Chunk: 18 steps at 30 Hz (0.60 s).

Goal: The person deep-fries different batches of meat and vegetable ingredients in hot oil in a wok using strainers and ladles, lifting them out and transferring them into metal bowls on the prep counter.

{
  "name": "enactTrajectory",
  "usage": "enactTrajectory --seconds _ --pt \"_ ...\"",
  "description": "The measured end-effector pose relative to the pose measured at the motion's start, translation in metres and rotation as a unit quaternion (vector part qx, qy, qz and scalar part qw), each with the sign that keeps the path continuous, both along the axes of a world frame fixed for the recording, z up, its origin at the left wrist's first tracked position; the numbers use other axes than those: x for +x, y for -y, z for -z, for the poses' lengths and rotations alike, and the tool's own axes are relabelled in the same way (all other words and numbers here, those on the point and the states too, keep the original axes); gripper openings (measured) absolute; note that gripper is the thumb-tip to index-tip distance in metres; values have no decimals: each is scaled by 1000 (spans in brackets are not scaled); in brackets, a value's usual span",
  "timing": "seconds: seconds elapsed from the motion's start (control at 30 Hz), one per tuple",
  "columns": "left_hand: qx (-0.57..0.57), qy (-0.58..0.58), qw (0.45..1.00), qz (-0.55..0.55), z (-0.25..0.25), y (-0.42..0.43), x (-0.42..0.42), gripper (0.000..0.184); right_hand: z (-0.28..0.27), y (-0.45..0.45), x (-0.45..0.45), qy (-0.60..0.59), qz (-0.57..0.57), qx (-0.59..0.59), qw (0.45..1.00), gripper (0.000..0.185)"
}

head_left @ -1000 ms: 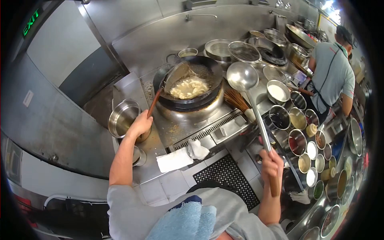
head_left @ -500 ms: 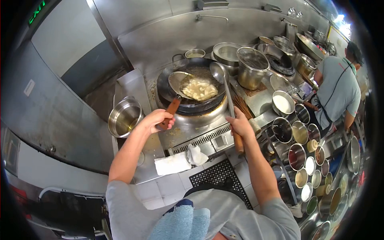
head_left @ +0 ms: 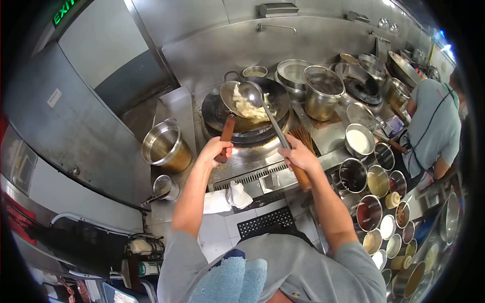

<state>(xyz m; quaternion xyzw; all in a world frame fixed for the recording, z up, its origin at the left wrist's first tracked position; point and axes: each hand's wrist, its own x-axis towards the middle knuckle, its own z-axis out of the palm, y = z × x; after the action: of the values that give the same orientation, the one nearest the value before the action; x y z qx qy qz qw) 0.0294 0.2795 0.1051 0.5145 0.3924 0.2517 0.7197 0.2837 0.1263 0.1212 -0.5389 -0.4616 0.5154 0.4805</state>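
Note:
My left hand (head_left: 216, 150) is closed round the wooden handle of a wire strainer (head_left: 228, 96), whose basket is inside a black wok (head_left: 212, 113). My right hand (head_left: 299, 154) grips the wooden end of a long metal ladle (head_left: 251, 94). The ladle's bowl is over the strainer's right side, in among pale food pieces (head_left: 252, 110). Some of these pieces lie in the strainer and some lie in the wok beside it. The ladle bowl hides part of the food.
Left of the wok stands a metal pot (head_left: 164, 144); a folded white cloth (head_left: 217, 201) lies on the front edge. Rightward are a tall pot (head_left: 323, 93), a bamboo brush (head_left: 302, 137), a bowl of white contents (head_left: 358, 141) and several seasoning containers. A co-worker (head_left: 434, 121) stands at right.
The ladle has swung from the right over into the wok, against the food and strainer. The strainer has come lower, with its handle now nearer upright. Both hands have drawn closer together.

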Motion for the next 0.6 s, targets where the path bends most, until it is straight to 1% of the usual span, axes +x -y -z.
enactTrajectory --seconds 0.03,0.07,0.17,0.2,0.3,0.4,0.6 --pt "33 -30 999 -2 -1 4 -5 8 0 6 5 -5 -11 -1 1000 53" --pt "60 -65 996 -4 -1 8 -11 6 3 11 12 -10 -8 0 1000 55" --pt "104 -122 985 -66 -15 26 -32 17 4 33 18 3 47 6 999 56" --pt "101 -125 985 -60 -17 27 -35 26 1 36 17 8 60 7 998 59" --pt "127 -143 980 -52 -14 29 -34 23 7 41 21 -18 70 7 997 61" --pt "132 -134 981 -37 -20 32 -30 22 7 52 16 -18 96 -4 995 60" --pt "123 -62 990 -17 -37 26 -21 19 3 65 6 -32 128 9 991 60"
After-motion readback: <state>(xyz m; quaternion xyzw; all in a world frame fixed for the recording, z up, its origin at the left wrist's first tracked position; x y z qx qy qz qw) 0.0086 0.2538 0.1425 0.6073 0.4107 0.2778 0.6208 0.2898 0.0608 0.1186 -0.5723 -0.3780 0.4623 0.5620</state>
